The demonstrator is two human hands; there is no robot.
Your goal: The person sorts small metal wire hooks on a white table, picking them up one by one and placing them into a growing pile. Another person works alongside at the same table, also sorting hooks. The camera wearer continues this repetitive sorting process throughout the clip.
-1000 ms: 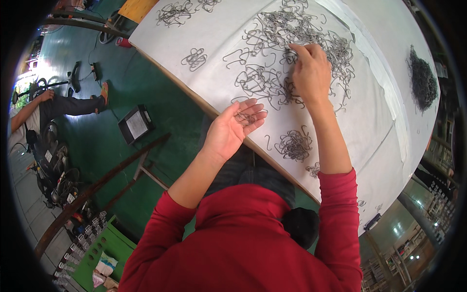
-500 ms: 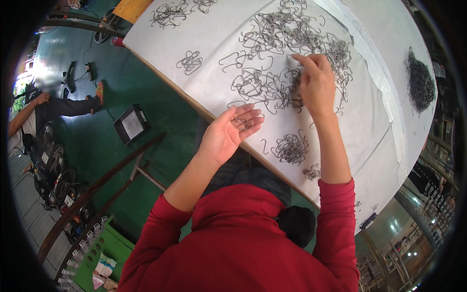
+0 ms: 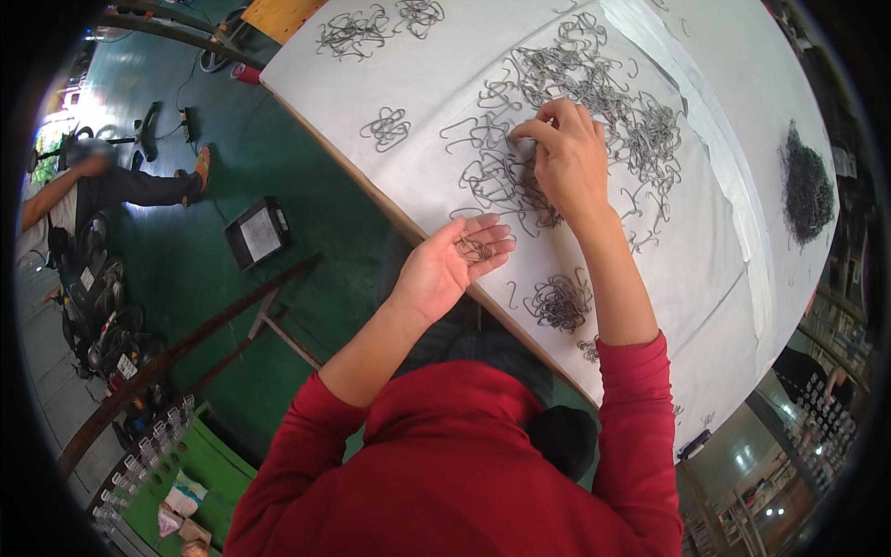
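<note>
Many hooks (image 3: 652, 133) litter the white table (image 3: 436, 79) above green floor (image 3: 325, 209), left fingers (image 3: 489, 239) spread, right fingers (image 3: 560, 115), grip unclear.

I can pass across the white tabletop (image 3: 705, 278) right of my right forearm (image 3: 616, 278); wire hooks (image 3: 492, 176) crowd my right hand (image 3: 570, 160).

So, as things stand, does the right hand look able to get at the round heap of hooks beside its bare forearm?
Probably yes: the right hand need only draw back, since nothing appears to cover the hook heap and the left hand is clear of it.
</note>
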